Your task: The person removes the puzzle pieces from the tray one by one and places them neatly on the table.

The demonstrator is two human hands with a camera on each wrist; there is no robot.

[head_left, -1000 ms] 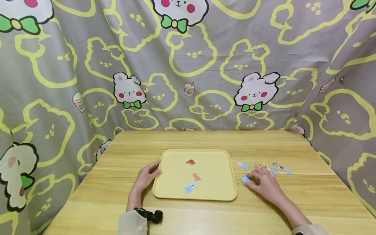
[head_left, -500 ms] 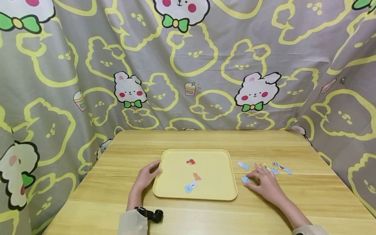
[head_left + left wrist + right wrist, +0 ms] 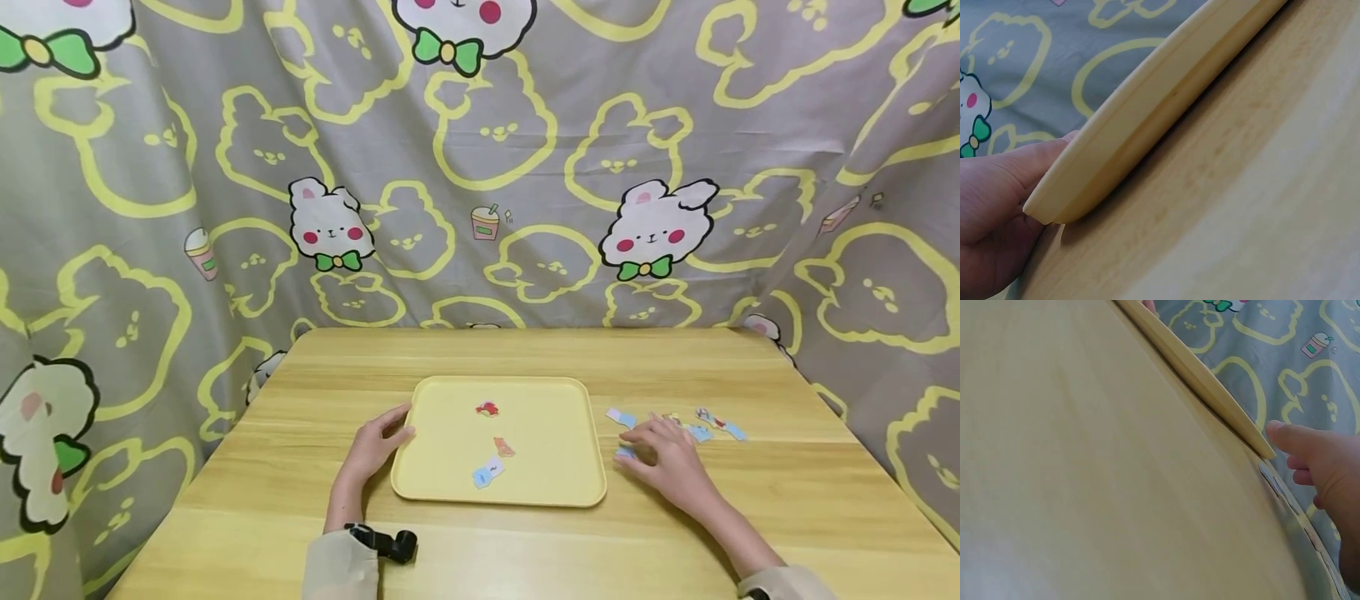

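In the head view, a yellow tray (image 3: 525, 500) lies on the wooden table. On it are a red picture piece (image 3: 487, 409), an orange piece (image 3: 503, 447) and a blue-and-white piece (image 3: 487, 472). My left hand (image 3: 372, 447) grips the tray's left rim, thumb over the edge; the left wrist view shows this hand (image 3: 997, 206) at the tray corner. To the right of the tray, my right hand (image 3: 667, 454) hovers with thumb and index finger apart. A small blue piece (image 3: 626, 451) shows between them. In the right wrist view the thumb (image 3: 1291, 437) stands above flat pieces on the table.
Loose picture pieces lie around the right hand: a white-and-blue piece (image 3: 620, 417) beside the tray, another blue piece (image 3: 701, 433), and a linked strip (image 3: 722, 423) farther right. A patterned curtain (image 3: 480, 167) encloses the table's back and sides.
My right hand has shifted slightly up and left, covering more of the small blue piece and hiding the orange piece behind it. My left hand and the tray keep their places.
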